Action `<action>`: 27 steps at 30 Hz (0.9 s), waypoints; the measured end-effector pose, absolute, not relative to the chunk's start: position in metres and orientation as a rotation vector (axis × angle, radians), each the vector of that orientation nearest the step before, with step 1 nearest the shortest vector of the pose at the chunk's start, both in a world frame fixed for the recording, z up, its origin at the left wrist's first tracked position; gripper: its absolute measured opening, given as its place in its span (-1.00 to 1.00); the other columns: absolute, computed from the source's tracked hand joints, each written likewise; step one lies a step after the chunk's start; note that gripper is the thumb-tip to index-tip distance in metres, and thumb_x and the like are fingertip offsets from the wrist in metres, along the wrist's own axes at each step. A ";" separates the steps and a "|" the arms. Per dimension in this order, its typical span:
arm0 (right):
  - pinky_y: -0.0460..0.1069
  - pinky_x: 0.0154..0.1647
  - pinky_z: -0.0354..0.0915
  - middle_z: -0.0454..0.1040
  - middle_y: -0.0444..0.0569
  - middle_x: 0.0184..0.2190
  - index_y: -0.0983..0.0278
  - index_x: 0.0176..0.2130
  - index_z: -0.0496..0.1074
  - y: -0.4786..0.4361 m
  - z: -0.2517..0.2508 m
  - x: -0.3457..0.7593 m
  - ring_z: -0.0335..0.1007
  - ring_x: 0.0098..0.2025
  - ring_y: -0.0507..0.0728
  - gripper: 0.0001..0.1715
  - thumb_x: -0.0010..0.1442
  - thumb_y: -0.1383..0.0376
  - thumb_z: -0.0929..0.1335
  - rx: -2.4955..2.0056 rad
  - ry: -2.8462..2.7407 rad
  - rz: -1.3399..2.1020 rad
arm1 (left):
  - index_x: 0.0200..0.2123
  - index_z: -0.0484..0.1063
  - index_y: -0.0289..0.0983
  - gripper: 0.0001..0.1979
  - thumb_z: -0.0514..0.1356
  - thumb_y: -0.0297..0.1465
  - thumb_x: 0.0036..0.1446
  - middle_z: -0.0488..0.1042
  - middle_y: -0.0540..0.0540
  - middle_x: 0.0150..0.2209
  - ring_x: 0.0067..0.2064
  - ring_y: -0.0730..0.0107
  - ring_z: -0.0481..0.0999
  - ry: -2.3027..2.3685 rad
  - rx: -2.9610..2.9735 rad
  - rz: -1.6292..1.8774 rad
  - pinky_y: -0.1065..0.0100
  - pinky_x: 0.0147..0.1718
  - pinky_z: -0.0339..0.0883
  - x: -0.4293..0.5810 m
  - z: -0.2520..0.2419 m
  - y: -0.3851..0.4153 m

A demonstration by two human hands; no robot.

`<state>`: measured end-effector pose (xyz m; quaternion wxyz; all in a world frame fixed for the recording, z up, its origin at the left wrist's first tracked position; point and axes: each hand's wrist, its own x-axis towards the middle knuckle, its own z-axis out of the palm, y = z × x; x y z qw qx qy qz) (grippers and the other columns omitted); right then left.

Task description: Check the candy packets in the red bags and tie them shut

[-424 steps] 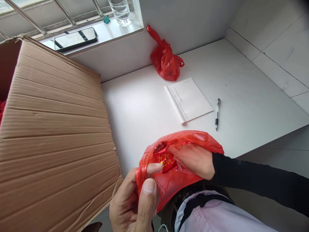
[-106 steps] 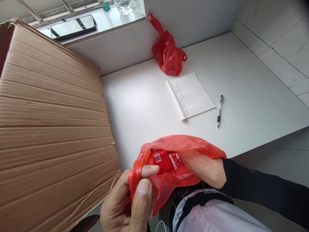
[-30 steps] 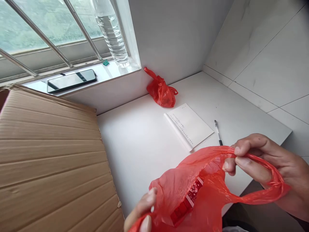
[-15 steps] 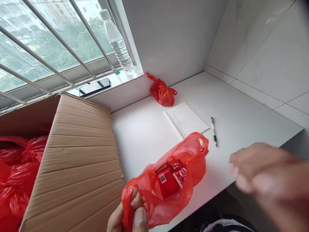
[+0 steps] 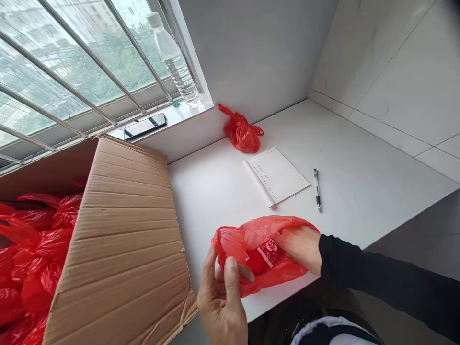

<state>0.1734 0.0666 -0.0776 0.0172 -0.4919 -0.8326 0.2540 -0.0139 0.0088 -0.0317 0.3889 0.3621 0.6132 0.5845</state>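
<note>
My left hand [image 5: 224, 292] pinches a red bag [image 5: 283, 274] by its left rim at the near edge of the table [image 5: 210, 191]. My right hand [image 5: 301, 245] is inside, beside red packets [image 5: 263, 256]; I cannot tell its grip.

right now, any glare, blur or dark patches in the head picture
Head view: washed-out daylight beyond the metal-barred window; bright reflection on the black rectangular phone; dark, soft smudge in the upper right corner; the left hand and open red plastic bag look fairly sharp.
</note>
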 end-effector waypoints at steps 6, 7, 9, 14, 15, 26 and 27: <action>0.05 -0.08 0.39 0.65 0.10 -0.11 0.28 -0.06 0.57 0.073 -0.079 0.171 0.58 -0.05 0.25 -0.66 0.27 0.52 0.30 -1.632 -2.661 0.824 | 0.06 0.64 -0.06 -0.70 0.39 -0.31 0.26 0.63 0.02 -0.55 -0.61 0.39 0.56 1.491 1.006 1.610 0.41 -0.57 0.52 -0.009 -0.040 0.008; 0.06 -0.11 0.39 0.65 0.11 -0.15 0.30 -0.06 0.56 0.075 -0.078 0.169 0.58 -0.08 0.26 -0.67 0.29 0.52 0.29 -1.657 -2.677 0.821 | 0.06 0.65 -0.03 -0.69 0.39 -0.36 0.25 0.62 0.03 -0.57 -0.64 0.40 0.55 1.463 1.063 1.641 0.41 -0.59 0.52 -0.013 -0.042 0.008; 0.07 -0.22 0.36 0.65 0.11 -0.22 0.33 -0.06 0.54 0.077 -0.077 0.165 0.60 -0.17 0.28 -0.70 0.31 0.52 0.29 -1.700 -2.716 0.818 | 0.07 0.65 0.01 -0.65 0.39 -0.41 0.24 0.62 0.04 -0.58 -0.67 0.39 0.54 1.433 1.136 1.700 0.39 -0.62 0.51 -0.020 -0.044 0.008; 0.08 -0.38 0.25 0.65 0.10 -0.29 0.38 0.05 0.47 0.079 -0.073 0.158 0.61 -0.28 0.32 -0.69 0.32 0.46 0.34 -1.704 -2.812 0.842 | 0.04 0.66 -0.09 -0.69 0.40 -0.38 0.23 0.57 0.03 -0.64 -0.69 0.39 0.50 1.478 1.072 1.774 0.38 -0.65 0.49 -0.021 -0.035 0.007; 0.08 -0.38 0.24 0.65 0.11 -0.29 0.39 0.07 0.47 0.079 -0.072 0.157 0.61 -0.27 0.33 -0.68 0.32 0.46 0.34 -1.704 -2.822 0.850 | 0.04 0.66 -0.09 -0.69 0.40 -0.37 0.22 0.56 0.03 -0.64 -0.69 0.39 0.49 1.477 1.063 1.775 0.38 -0.66 0.48 -0.021 -0.032 0.008; 0.05 -0.37 0.15 0.63 -0.01 -0.29 0.19 0.25 0.40 0.080 -0.073 0.159 0.55 -0.30 0.23 -0.56 0.44 0.32 0.24 -1.616 -2.733 0.951 | 0.04 0.64 -0.09 -0.70 0.39 -0.34 0.22 0.54 0.03 -0.65 -0.69 0.39 0.46 1.490 1.002 1.716 0.42 -0.67 0.39 -0.027 -0.032 0.010; 0.05 -0.35 0.17 0.64 -0.01 -0.28 0.18 0.27 0.38 0.081 -0.074 0.158 0.55 -0.29 0.22 -0.53 0.44 0.33 0.23 -1.608 -2.723 0.958 | 0.03 0.64 -0.10 -0.70 0.39 -0.33 0.21 0.54 0.03 -0.65 -0.69 0.38 0.46 1.490 0.996 1.716 0.40 -0.66 0.40 -0.027 -0.031 0.010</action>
